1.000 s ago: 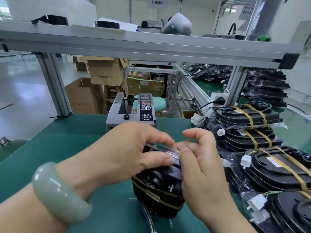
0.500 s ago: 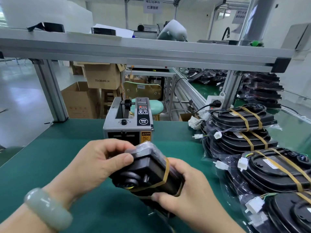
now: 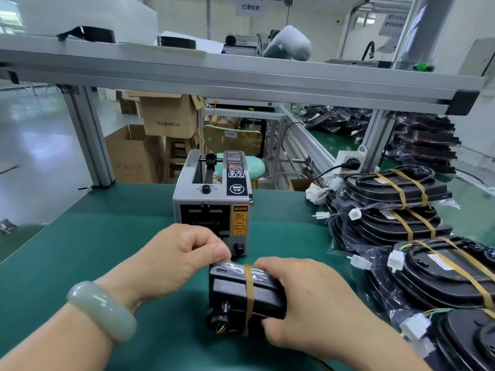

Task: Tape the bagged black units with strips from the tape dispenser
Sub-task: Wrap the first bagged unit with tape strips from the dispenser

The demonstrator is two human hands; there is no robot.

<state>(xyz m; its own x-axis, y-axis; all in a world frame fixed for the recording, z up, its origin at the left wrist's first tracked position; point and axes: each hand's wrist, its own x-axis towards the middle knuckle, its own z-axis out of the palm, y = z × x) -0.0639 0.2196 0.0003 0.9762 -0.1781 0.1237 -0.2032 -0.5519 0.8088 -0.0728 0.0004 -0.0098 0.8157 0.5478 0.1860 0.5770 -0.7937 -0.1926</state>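
A bagged black unit [image 3: 233, 290] lies on the green mat [image 3: 93, 236] just in front of the grey tape dispenser [image 3: 213, 202]. One tan tape strip [image 3: 248, 287] runs around it. My right hand [image 3: 308, 301] grips the unit's right side, fingers curled over its top and bottom. My left hand [image 3: 174, 261] sits at the unit's top left corner, thumb and fingertips pinching the bag's edge there. The hand hides the dispenser's outlet slot.
Stacks of taped bagged black units [image 3: 396, 207] with white connectors fill the right side of the mat, the nearest stack [image 3: 442, 277] beside my right hand. An aluminium frame shelf [image 3: 241, 79] crosses overhead. Cardboard boxes [image 3: 166, 116] and a stool stand beyond the table.
The unit has been turned and set lower on the mat, its taped face up. My right hand moved from beneath it to its right side; my left hand shifted to its top corner.
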